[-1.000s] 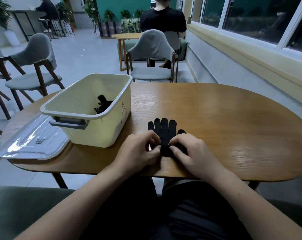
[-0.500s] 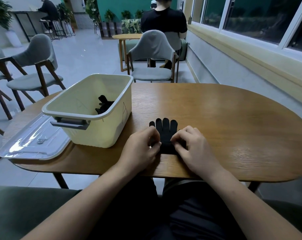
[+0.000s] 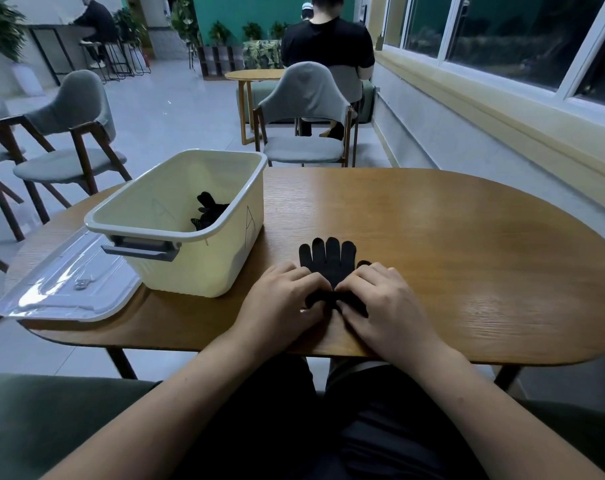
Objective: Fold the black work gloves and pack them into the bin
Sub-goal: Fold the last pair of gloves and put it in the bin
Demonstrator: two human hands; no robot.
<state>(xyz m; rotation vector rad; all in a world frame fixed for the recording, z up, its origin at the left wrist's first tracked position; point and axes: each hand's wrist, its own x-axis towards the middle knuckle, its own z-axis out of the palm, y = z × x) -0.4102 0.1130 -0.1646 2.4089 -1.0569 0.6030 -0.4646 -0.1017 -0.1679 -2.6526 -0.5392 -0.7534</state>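
Left hand (image 3: 283,301) and right hand (image 3: 389,303), side by side, fingers curled, pinch the flat glove (image 3: 328,259) at its cuff. The bin (image 3: 224,261) holds bunched gloves (image 3: 209,211).

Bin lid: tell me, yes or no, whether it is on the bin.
No, the clear lid lies flat on the table beside the bin, whose top is open.

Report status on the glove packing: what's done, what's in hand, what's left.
Done: a packed glove already lies inside the bin. In hand: the left hand and right hand both pinch the cuff end of a flat glove on the table; it is not yet folded. Left: fold it and put it in the bin. The lid lies beside the bin.
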